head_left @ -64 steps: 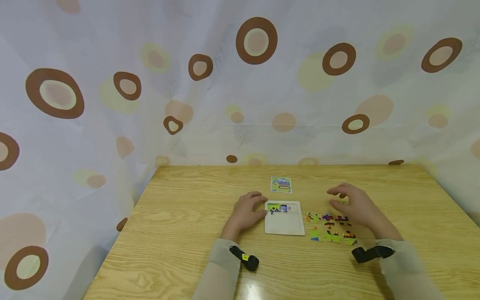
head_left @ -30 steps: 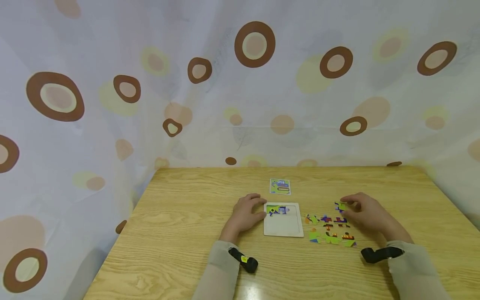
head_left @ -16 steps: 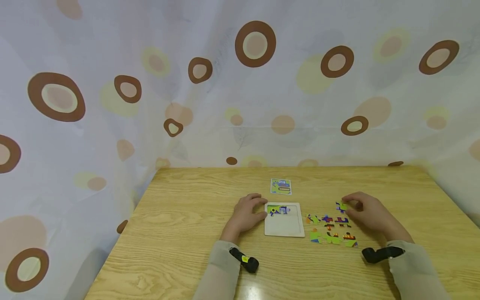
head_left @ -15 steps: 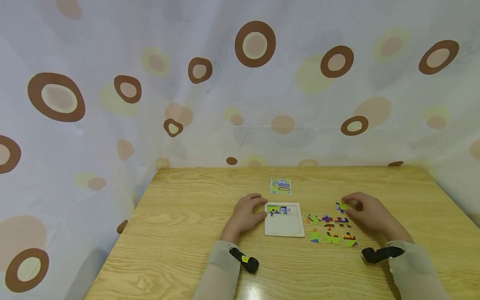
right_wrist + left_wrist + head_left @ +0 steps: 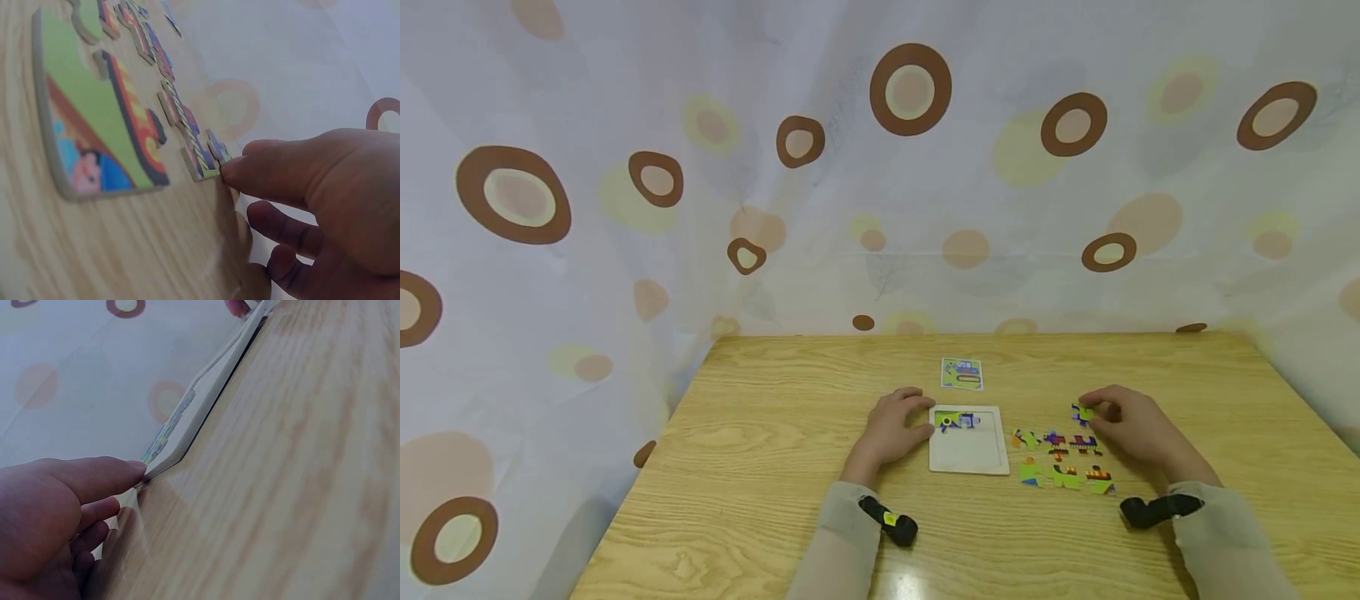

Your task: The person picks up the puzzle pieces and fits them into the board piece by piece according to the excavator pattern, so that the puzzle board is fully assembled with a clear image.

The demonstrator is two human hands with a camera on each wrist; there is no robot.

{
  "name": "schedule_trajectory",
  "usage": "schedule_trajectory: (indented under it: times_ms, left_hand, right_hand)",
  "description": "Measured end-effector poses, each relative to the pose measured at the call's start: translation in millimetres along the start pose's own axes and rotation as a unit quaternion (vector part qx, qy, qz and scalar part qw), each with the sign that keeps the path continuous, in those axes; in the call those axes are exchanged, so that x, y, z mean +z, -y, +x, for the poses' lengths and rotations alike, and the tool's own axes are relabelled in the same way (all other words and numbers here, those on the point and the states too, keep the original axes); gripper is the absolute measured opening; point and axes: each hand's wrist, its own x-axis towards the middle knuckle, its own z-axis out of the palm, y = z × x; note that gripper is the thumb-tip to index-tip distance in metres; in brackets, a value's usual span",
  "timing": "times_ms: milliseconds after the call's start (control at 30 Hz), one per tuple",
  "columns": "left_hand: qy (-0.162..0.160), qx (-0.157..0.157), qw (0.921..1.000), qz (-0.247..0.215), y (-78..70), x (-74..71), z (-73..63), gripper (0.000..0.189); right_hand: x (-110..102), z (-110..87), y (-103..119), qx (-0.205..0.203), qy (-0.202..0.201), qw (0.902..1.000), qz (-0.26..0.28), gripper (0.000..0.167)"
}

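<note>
A white puzzle tray (image 5: 968, 454) lies flat on the table, with a green-and-purple joined section of puzzle (image 5: 958, 420) along its top edge. My left hand (image 5: 891, 425) rests at the tray's left side, thumb and forefinger spread and touching its edge. In the left wrist view the thumb (image 5: 112, 477) meets a corner of the tray. My right hand (image 5: 1138, 425) pinches a green-and-purple puzzle piece (image 5: 1081, 413) between thumb and forefinger, at the upper right of the loose pieces. In the right wrist view the thumb (image 5: 269, 169) partly hides that piece.
Several loose puzzle pieces (image 5: 1066, 477) lie in rows between the tray and my right hand. Behind the tray is a small picture card (image 5: 962, 373) showing an excavator. A spotted curtain (image 5: 985, 167) hangs behind the wooden table (image 5: 760, 450).
My right hand has gone from hovering over the upper right piece to its right side, and now pinches it. My left hand stays at the tray.
</note>
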Motion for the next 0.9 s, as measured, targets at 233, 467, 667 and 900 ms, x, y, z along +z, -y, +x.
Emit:
schedule_trajectory:
  times_ms: [233,467,667,900]
  left_hand:
    - [0.001,0.004,1.0000,-0.004,-1.7,0.2,-1.3,0.040]
    - [0.002,0.007,1.0000,-0.001,-1.3,1.1,-0.5,0.040]
    - [-0.003,0.003,1.0000,-0.001,-0.2,-1.3,-1.1,0.039]
    - [-0.001,0.005,0.9999,-0.011,-2.9,-2.4,-1.3,0.039]
  right_hand:
    - [-2.3,-4.4,5.4,0.006,0.008,0.9997,0.021,0.033]
    - [-4.5,-2.3,9.3,-0.011,0.009,0.9993,0.035,0.031]
    - [-2.2,1.6,16.9,-0.040,0.011,0.9985,0.037,0.025]
    - [-1.7,1.6,24.0,-0.064,0.008,0.9969,0.045,0.023]
